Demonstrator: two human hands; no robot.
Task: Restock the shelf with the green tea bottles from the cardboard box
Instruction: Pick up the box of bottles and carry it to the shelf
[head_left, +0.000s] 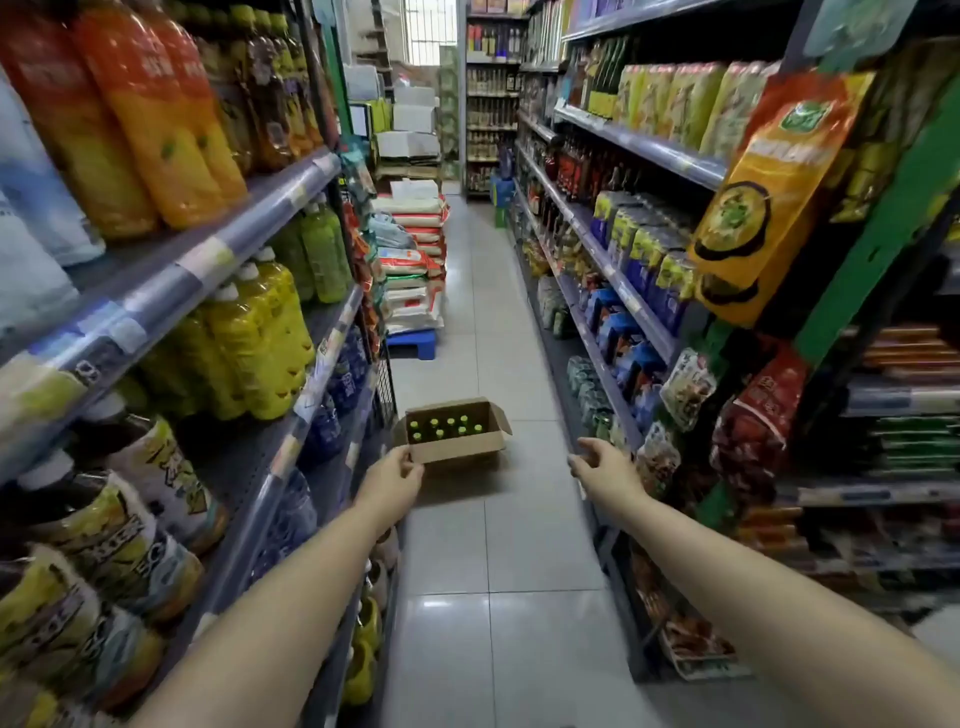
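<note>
An open cardboard box stands on the tiled aisle floor ahead, with several green-capped tea bottles upright inside. Both my arms stretch out toward it. My left hand hovers in front of the box's near left corner, fingers loosely curled, holding nothing. My right hand floats to the right of the box, fingers apart and empty. More green tea bottles stand on the left shelf, second level from the top.
Drink shelves line the left side, snack and sauce shelves the right. Stacked rice sacks on a blue stool sit beyond the box on the left. The narrow tiled aisle runs between them.
</note>
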